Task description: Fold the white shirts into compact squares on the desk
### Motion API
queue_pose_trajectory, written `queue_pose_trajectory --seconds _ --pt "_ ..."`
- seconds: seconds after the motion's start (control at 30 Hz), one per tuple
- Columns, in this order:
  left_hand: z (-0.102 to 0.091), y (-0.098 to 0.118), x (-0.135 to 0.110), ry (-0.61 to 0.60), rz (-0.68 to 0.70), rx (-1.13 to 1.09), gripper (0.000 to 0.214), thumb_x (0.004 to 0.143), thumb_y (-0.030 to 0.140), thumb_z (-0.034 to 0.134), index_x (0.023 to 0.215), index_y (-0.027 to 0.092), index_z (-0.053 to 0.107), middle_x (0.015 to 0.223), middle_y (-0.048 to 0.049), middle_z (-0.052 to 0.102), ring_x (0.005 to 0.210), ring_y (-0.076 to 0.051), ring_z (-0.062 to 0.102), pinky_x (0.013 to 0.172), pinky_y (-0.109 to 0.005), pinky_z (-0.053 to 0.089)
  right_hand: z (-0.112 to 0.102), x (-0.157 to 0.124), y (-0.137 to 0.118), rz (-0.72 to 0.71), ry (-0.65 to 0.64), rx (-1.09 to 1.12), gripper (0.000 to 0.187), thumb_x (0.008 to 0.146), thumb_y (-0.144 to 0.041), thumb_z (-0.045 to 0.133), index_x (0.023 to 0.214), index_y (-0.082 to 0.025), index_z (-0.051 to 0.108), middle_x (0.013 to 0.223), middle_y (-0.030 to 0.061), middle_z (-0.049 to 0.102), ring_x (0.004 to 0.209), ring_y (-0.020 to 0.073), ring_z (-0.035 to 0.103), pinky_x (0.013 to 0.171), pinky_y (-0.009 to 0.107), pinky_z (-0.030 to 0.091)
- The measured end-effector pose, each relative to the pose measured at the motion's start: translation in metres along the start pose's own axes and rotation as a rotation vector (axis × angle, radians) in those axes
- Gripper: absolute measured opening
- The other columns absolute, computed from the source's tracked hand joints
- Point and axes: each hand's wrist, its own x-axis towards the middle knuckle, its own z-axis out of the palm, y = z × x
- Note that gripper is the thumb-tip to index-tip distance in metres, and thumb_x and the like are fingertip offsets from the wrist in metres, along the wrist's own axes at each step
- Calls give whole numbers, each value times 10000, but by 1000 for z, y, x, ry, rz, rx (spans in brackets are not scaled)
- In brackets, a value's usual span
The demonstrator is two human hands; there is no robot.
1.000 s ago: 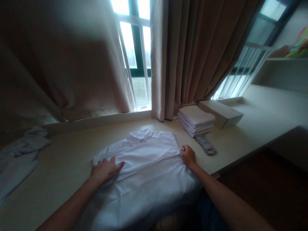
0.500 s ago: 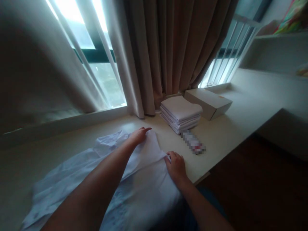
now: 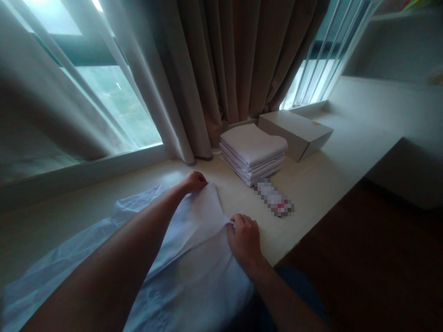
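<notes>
A white shirt (image 3: 194, 258) lies spread over the near part of the counter and hangs toward me at its lower side. At its far corner my left hand (image 3: 195, 181) is closed, pinching the fabric edge. My right hand (image 3: 245, 240) is closed on another part of the same edge, nearer to me, and the cloth bunches into a small peak there. Between the hands the edge runs fairly straight. My left forearm crosses over the shirt and hides part of it.
Beyond my hands stands a stack of folded white cloths (image 3: 252, 150), with a white box (image 3: 296, 131) behind it. A small blurred-out packet (image 3: 274, 197) lies by the stack. Brown curtains (image 3: 235, 60) hang along the window. The counter's edge (image 3: 332, 210) drops off at right.
The left hand's fingers have curled in from a stretched thumb to a tighter pinch on the cloth. The right hand keeps its hold. The view has shifted slightly.
</notes>
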Motion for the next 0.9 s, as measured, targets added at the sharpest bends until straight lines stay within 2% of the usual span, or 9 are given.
queue_pose_trajectory --seconds 0.3,0.4,0.5,0.57,0.63,0.73,0.8,0.87,0.9 --pt "10 -12 2 141 -168 38 264 722 420 613 831 209 730 849 -46 723 775 -163 624 628 -232 418 -6 6 -4 125 -27 -138 63 903 -191 519 899 -171 578 869 81 661 839 210 611 764 313 381" --pt "12 -9 2 181 -182 46 250 733 421 616 847 227 727 862 -56 725 771 -178 631 636 -252 426 -3 7 -3 113 -20 -160 77 905 -175 502 908 -164 579 843 85 660 809 212 615 760 324 391" --pt "10 -1 1 228 -155 60 209 717 394 646 816 229 726 875 -72 716 801 -207 637 684 -282 446 -4 6 -4 79 49 -158 117 883 -137 489 919 -158 599 869 100 649 845 226 603 773 344 415" --pt "7 6 -3 291 -118 69 204 735 364 634 848 219 721 954 -87 702 872 -219 634 765 -299 457 -6 3 -7 6 141 -118 227 876 -122 473 1061 -143 604 1003 129 641 954 241 583 830 370 430" --pt "6 14 -14 380 -79 71 265 817 350 536 960 198 699 1071 -106 667 960 -219 620 856 -314 449 -7 -1 -12 -144 217 -62 373 895 -124 436 1254 -123 535 1193 156 592 1119 246 526 947 401 409" --pt "12 22 -41 464 12 67 382 922 344 343 1099 185 642 1148 -110 636 1036 -203 602 919 -322 437 -4 -8 -19 -376 187 -33 465 927 -139 379 1387 -100 434 1395 156 474 1324 243 371 1098 427 303" --pt "22 23 -60 382 205 96 420 941 371 305 1170 205 616 1217 -94 622 1119 -198 575 969 -327 419 1 -13 -21 -392 116 -56 468 939 -162 374 1398 -86 429 1443 159 432 1370 250 315 1128 433 269" --pt "33 20 -75 239 389 175 473 942 426 310 1301 222 542 1377 -77 535 1276 -214 473 1067 -363 349 7 -16 -19 -304 50 -90 459 949 -195 382 1383 -59 447 1439 184 433 1367 265 329 1127 440 270" --pt "38 18 -80 178 426 224 524 940 461 306 1374 220 473 1456 -72 458 1352 -226 390 1111 -389 296 9 -17 -18 -254 22 -109 458 953 -213 386 1371 -43 458 1432 199 437 1361 274 341 1125 444 271"
